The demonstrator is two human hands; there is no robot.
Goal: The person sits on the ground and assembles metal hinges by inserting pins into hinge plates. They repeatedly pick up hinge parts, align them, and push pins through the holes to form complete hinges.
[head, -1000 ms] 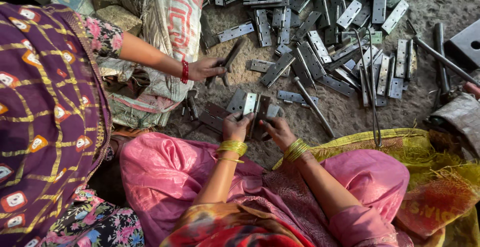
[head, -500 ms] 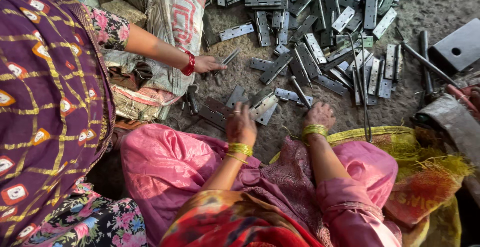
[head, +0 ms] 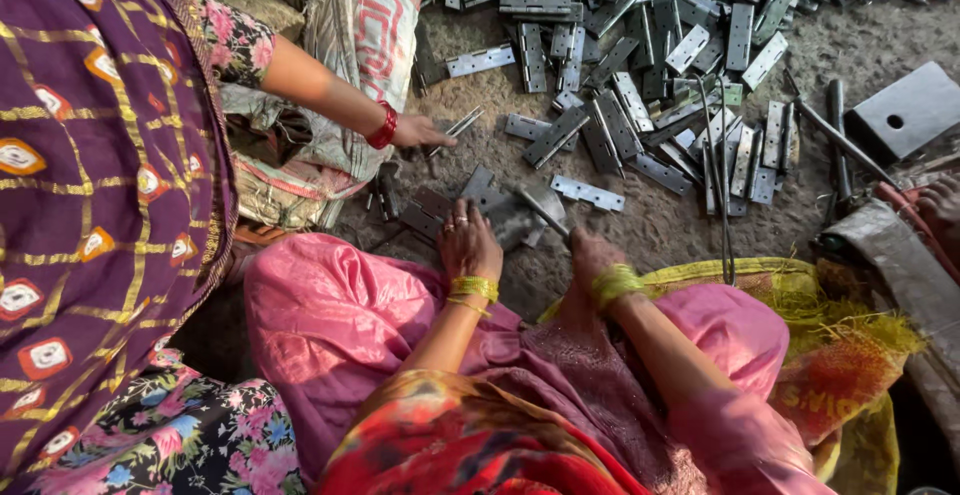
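Hinge plates at the knees

Hinge plates [head: 500, 217], flat grey steel with punched holes, lie on gritty ground just beyond the pink-draped knees. Left hand [head: 468, 245] rests on them palm down, fingers loosely spread. Right hand [head: 592, 253] is curled around a plate [head: 545, 205] tilted off the stack. Beyond the stack a co-worker's hand [head: 420, 132] touches a narrow strip [head: 458, 127].

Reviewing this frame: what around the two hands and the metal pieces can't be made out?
- Head view: what lies under the left hand; the palm covers the flat metal pieces there.
- Head view: the right hand grip on the hinge plate; its fingers curl out of sight.
- Head view: the hinge pile runs past the top edge.
- Head view: the other person's hand hides the end of the narrow strip it touches.
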